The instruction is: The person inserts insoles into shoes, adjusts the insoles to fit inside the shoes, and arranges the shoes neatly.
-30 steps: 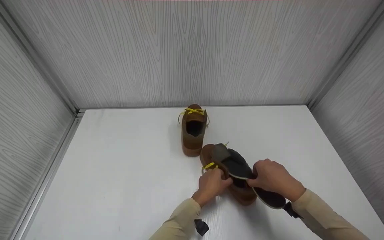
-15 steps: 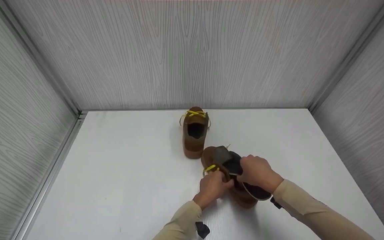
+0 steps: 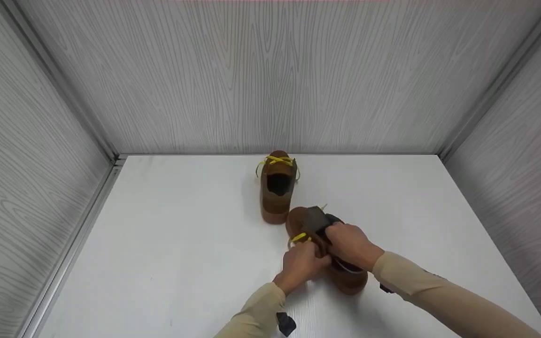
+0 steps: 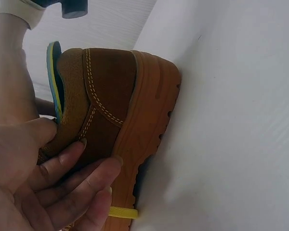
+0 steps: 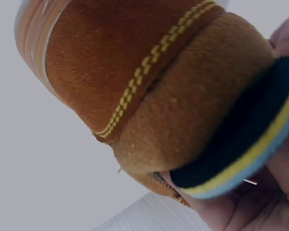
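Note:
A brown lace-up shoe (image 3: pixel 349 282) with yellow laces stands on the white table, its heel toward me. My left hand (image 3: pixel 301 264) grips the collar on its left side, thumb at the rim and fingers along the outer wall. Between the fingers and thumb of my right hand (image 3: pixel 352 246) is a dark insole (image 5: pixel 233 161) with a yellow and blue layered edge. Its front part lies inside the shoe opening, hidden by the hand. At the heel, the insole (image 4: pixel 54 77) still sticks up above the collar. The tongue (image 3: pixel 316 219) is folded forward.
A matching brown shoe (image 3: pixel 276 209) with tied yellow laces stands just behind, close to the toe of the worked shoe. Grey wood-grain panels (image 3: pixel 270 80) wall the white tabletop (image 3: pixel 181 234) at the back and both sides.
My right hand has moved left and forward, carrying the insole deeper into the shoe, so less of it sticks out at the heel. My left hand keeps its grip on the collar.

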{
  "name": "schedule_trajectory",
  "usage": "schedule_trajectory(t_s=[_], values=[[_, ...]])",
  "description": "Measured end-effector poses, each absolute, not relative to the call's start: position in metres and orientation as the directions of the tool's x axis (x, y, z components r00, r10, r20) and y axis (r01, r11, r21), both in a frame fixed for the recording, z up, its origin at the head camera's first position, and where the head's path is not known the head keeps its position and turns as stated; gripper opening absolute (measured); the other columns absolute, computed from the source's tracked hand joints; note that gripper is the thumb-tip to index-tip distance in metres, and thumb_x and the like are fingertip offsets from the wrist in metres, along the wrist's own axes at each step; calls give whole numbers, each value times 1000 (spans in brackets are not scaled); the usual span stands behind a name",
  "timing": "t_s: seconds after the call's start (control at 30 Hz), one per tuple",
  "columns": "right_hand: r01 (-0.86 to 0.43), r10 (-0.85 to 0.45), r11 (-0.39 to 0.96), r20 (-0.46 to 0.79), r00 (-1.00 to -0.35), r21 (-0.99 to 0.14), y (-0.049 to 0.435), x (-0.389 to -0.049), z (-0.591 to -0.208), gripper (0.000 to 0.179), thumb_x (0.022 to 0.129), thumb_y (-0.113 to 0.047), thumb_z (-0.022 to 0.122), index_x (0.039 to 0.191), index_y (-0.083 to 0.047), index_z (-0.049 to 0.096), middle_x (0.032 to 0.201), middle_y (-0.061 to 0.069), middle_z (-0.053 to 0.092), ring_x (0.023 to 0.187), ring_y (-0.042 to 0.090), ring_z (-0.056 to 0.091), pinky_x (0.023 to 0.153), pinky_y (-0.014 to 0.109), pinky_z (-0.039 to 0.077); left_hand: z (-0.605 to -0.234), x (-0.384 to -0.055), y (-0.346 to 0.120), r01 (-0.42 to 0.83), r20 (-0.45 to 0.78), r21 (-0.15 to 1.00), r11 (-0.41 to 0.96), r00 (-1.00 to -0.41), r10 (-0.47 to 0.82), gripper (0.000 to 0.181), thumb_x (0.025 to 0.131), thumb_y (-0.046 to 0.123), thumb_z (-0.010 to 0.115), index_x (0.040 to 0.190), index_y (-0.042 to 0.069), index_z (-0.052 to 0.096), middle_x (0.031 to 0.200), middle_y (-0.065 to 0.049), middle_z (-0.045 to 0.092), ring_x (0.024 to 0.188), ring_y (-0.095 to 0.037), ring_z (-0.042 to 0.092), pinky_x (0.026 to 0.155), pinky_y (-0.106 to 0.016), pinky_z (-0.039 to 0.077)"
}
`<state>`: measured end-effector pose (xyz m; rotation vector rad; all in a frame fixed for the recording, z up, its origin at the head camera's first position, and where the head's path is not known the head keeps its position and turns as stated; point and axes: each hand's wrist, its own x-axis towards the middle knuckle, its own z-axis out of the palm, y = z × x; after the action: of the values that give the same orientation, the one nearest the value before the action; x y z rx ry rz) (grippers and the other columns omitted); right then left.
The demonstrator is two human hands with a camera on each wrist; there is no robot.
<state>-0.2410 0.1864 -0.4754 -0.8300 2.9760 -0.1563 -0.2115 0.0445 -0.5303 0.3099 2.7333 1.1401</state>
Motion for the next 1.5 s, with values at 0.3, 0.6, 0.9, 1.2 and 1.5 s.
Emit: schedule_trajectory(t_s=[0.3, 0.6, 0.9, 1.2, 1.5], values=[[-563, -565, 821, 0, -825, -94, 183, -250, -490, 12, 84, -7, 67, 74, -4, 61, 69, 9, 58, 60, 19, 54, 56, 38, 49, -531, -213, 45, 126, -74, 700, 703, -966, 247, 34, 83, 34, 65, 57, 19, 50, 49, 9, 41, 45, -8, 43, 43, -27, 31], [-546, -557, 821, -24, -830, -169, 181, -252, -504, 12, 86, -8, 66, 76, -7, 59, 72, 6, 57, 62, 17, 51, 61, 37, 49, -534, -212, 44, 107, -92, 719, 687, -965, 246, 31, 83, 32, 66, 59, 17, 52, 51, 7, 43, 46, -8, 44, 44, -27, 33], [-525, -545, 834, -102, -832, -169, 180, -256, -498, 14, 85, -6, 66, 72, -7, 59, 67, 5, 57, 59, 16, 51, 59, 37, 50, -533, -215, 41, 92, -97, 721, 686, -968, 233, 29, 82, 32, 66, 61, 15, 54, 53, 6, 45, 48, -10, 45, 45, -28, 34], [-524, -541, 836, -407, -736, -164, 183, -241, -452, 19, 80, 1, 67, 72, -13, 57, 66, -2, 54, 59, 14, 48, 57, 34, 45, -534, -215, 40, 109, -73, 708, 698, -971, 226, 31, 82, 32, 66, 58, 17, 51, 52, 8, 43, 49, -9, 44, 46, -29, 34], [-491, -450, 867, -547, -705, -81, 196, -244, -473, 18, 85, -5, 62, 71, -14, 57, 65, -2, 51, 60, 16, 46, 56, 34, 41, -534, -215, 42, 93, -83, 718, 689, -972, 218, 32, 82, 36, 65, 59, 16, 52, 55, 7, 43, 50, -10, 43, 46, -28, 33]])
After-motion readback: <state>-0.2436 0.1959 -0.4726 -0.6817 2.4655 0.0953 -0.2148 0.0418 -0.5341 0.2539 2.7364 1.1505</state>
